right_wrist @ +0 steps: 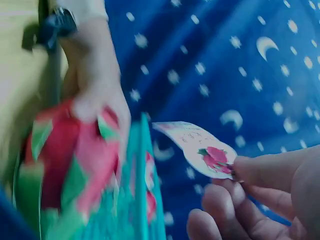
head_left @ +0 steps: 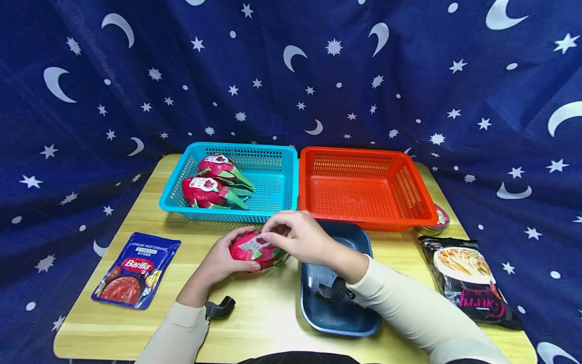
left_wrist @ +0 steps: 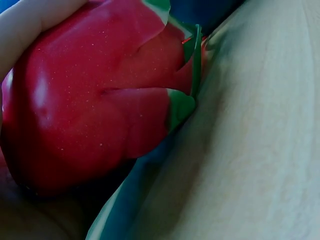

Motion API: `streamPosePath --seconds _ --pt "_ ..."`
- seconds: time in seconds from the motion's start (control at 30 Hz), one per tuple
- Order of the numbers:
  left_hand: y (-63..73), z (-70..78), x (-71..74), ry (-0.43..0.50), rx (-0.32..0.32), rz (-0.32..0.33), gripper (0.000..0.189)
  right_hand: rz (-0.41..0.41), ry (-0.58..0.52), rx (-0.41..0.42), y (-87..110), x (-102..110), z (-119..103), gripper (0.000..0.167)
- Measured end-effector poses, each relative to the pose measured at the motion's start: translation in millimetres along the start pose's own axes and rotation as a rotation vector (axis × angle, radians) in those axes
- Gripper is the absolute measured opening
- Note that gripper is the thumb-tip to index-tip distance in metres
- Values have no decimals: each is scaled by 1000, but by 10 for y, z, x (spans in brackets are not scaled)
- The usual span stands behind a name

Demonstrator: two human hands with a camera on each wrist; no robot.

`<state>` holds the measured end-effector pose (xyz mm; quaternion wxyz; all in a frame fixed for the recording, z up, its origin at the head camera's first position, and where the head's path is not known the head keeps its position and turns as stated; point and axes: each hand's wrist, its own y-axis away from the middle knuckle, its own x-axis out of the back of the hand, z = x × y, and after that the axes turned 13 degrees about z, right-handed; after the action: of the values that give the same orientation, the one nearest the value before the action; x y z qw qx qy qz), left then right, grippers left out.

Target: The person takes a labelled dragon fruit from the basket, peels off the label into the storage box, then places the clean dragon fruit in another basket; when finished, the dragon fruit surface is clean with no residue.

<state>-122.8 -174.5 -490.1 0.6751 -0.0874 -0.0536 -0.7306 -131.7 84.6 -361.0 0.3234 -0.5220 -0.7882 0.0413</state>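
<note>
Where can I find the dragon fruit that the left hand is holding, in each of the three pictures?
Head: dragon fruit below and slightly left of the centre.
Left wrist: dragon fruit, close up, filling much of the left half.
Right wrist: dragon fruit, blurred, at the lower left.
Shared landmark: the left hand, at least partly visible on the fruit in every view.

Staged tabletop recording spot, room type unclear.
Star-and-moon cloth (head_left: 254, 50) hung behind wood-grain table (head_left: 263, 323); baskets (head_left: 364, 218), food packets (head_left: 136, 270), wrist cameras (head_left: 221, 307).
</note>
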Motion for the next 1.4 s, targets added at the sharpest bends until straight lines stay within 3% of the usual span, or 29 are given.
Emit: streamPosePath --seconds 0.13,0.27,0.43,0.53,0.63,0.8,0.87,0.93,1.17,1.27,1.4 --pt "-6 10 -10 -33 1 6 94 80 -10 -146 140 328 76 5" --pt "-1 16 -15 -36 1 10 93 163 59 -261 345 624 268 5" --pt "17 31 -17 -32 -5 19 93 139 204 -360 598 802 527 4" --pt "27 19 -15 -26 -11 22 92 79 308 -351 693 813 636 4" --pt "25 -6 -19 -17 -18 22 92 78 434 -305 745 803 694 6" --pt "17 -25 -27 -8 -25 25 91 220 560 -271 817 831 712 14" --pt "19 -19 -29 -14 -23 27 92 322 503 -320 865 864 712 14" --pt "18 -9 -32 -16 -21 28 92 462 376 -397 929 907 725 15" --pt "16 21 -40 -11 -17 27 93 997 -348 -703 1191 1064 924 26" --pt "17 22 -43 -19 -15 31 92 1100 -587 -765 1255 1110 1020 27" --pt "25 27 -51 -27 -9 31 91 1108 -764 -755 1283 1133 1104 26"
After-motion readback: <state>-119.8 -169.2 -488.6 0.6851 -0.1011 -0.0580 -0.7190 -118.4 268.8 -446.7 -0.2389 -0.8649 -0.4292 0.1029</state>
